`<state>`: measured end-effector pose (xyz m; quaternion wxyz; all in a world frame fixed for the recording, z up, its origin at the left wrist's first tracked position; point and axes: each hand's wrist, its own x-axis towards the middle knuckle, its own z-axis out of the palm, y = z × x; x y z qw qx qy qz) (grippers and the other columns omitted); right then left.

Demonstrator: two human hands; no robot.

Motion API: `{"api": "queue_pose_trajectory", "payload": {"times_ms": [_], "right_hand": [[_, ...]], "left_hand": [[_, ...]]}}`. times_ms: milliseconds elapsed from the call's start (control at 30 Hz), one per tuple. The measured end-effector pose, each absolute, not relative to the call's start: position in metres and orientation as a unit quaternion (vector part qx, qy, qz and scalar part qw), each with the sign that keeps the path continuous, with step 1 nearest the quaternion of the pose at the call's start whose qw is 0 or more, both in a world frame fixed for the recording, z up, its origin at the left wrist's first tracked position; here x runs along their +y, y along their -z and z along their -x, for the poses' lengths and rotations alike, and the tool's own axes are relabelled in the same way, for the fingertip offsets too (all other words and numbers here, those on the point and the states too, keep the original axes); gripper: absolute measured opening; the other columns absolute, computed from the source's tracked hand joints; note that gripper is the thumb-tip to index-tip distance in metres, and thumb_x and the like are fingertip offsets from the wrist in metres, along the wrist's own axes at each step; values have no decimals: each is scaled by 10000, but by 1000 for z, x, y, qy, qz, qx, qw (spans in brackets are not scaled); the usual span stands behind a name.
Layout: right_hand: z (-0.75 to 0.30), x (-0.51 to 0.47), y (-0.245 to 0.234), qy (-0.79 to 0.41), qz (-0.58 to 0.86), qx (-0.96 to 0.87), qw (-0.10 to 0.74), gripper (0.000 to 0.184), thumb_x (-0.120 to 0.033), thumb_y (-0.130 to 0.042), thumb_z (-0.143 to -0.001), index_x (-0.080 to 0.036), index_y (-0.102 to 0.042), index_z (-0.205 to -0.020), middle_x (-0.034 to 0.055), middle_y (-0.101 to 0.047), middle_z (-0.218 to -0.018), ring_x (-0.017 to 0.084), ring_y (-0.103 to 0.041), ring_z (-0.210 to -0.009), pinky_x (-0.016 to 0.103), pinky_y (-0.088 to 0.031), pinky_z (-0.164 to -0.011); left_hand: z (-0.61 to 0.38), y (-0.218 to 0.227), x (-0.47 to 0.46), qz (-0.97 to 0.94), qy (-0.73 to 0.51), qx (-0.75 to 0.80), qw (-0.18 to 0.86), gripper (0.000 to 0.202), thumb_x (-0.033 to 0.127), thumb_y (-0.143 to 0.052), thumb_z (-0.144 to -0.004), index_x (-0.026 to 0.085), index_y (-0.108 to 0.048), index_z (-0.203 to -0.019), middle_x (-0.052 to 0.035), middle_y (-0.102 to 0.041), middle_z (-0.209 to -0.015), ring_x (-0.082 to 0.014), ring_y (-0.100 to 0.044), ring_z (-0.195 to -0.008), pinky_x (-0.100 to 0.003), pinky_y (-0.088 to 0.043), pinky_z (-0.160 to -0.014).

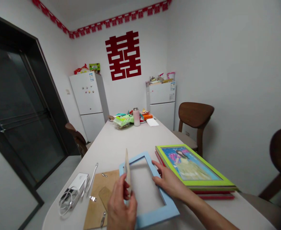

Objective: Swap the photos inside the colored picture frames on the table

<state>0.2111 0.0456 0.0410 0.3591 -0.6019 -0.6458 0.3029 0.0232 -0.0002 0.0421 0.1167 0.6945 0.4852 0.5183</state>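
My left hand (121, 203) pinches a thin cream-coloured sheet or panel (127, 166), standing nearly upright and seen almost edge-on. It hides part of the left side of a light blue picture frame (158, 215), whose middle is open and shows the white tabletop. The fingers of my right hand (165, 180) grip the frame's right bar, thumb and index finger apart across it. Partly under the frame and my left hand lies a brown backing board (96, 185) with metal clips and a stand flap.
On the right, a green-framed picture (193, 163) lies on a red frame (217, 195). A white power strip or adapter with cable (75, 188) sits at left. Farther back on the white table (140, 139) stand a pink bottle (136, 117) and snack packets (124, 120). Wooden chairs (195, 113) flank it.
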Motion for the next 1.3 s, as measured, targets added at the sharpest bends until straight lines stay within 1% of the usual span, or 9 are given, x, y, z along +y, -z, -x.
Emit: {"api": "queue_pose_trajectory", "payload": {"times_ms": [100,167,333,467,633,733,900,1133,1300], "right_hand": [[-212,48,-23,-170,633,-699,285,543,-170,-415,-665,-38,-408,-1191,161,-551,-1065,214,-521,-947,302,-368,-831],[-210,48,-12,-129,640,-718,242,489,-156,-387,-693,-30,-437,-1163,170,-562,-1028,219,-517,-946,305,-362,-836],[-204,46,6,-63,646,-738,184,372,-99,-368,-690,-68,-555,-1009,142,-578,-855,224,-524,-848,318,-373,-789],[-204,47,11,-48,651,-737,173,379,-88,-367,-690,-66,-551,-1021,144,-573,-866,226,-516,-858,327,-370,-801],[-200,43,7,-25,647,-733,207,413,-148,-430,-679,-63,-536,-1069,189,-495,-1111,273,-438,-1026,384,-312,-894],[-186,40,-1,-94,609,-740,270,440,-191,-423,-698,-66,-505,-1112,168,-484,-1154,245,-427,-1057,357,-311,-910],[-156,45,-3,-302,569,-683,345,486,-205,-386,-698,-58,-445,-1158,109,-606,-925,136,-565,-671,261,-436,-654],[-129,67,10,-536,537,-536,370,694,-156,-388,-606,16,-215,-1256,-35,-541,-472,99,-461,-372,194,-336,-376],[-115,66,-8,-599,465,-495,423,516,-116,-403,-556,-68,-495,-1062,-78,-441,-416,58,-397,-350,157,-283,-360]], "left_hand": [[9,-45,-2,-606,-520,580,162,438,330,-452,-706,154,-438,-1107,-22,-590,-768,-119,-514,-482,-248,-450,-488],[29,-36,-3,-567,-507,621,190,474,371,-452,-690,165,-426,-1116,-26,-609,-835,-126,-530,-485,-253,-449,-490],[59,10,-3,-563,-458,664,183,529,444,-398,-685,114,-441,-1095,-108,-592,-1024,-229,-576,-866,-330,-443,-738],[66,28,-3,-604,-382,684,143,514,424,-327,-728,94,-454,-1101,-131,-561,-1097,-240,-541,-964,-362,-414,-811],[74,22,-5,-671,-313,668,73,458,384,-348,-756,80,-489,-1068,-121,-575,-1077,-219,-520,-1001,-335,-408,-849],[77,20,-5,-681,-305,665,36,416,369,-358,-768,100,-501,-1052,-108,-594,-1031,-214,-547,-945,-341,-436,-811],[83,30,-1,-719,-300,626,-5,376,379,-456,-740,142,-529,-1022,-95,-617,-990,-218,-567,-897,-342,-473,-763],[72,48,1,-760,-368,532,-58,415,330,-541,-693,160,-511,-1070,-122,-554,-1112,-255,-499,-1029,-387,-430,-846],[51,43,4,-804,-338,487,-40,587,274,-590,-612,163,-442,-1170,-138,-475,-1209,-311,-414,-1116,-470,-375,-891]]}}
